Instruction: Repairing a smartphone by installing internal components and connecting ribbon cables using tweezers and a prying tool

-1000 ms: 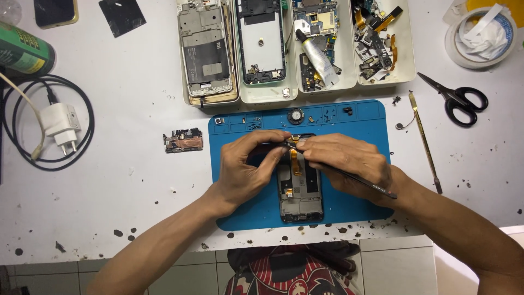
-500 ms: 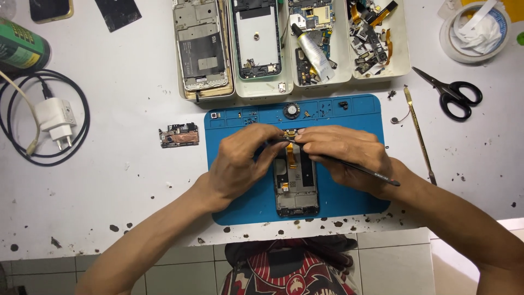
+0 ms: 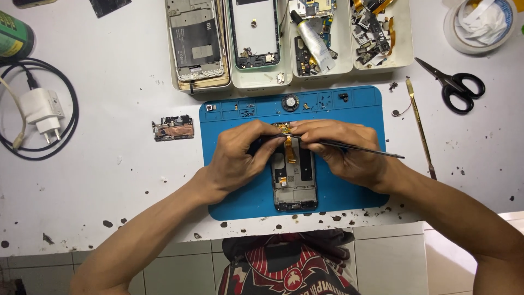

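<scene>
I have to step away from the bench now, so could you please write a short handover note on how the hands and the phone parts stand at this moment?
Left hand: steadies the top of the opened phone on the blue repair mat.
Right hand: grips thin metal tweezers, tips at the orange flex cable near the phone's upper edge.
Done: back is off and the inside is exposed; a small circuit board lies on the white table left of the mat.
Left: the flex cable work is unfinished; whether it is seated cannot be told.
Nearby: trays of phone parts above the mat, scissors to the right.
</scene>
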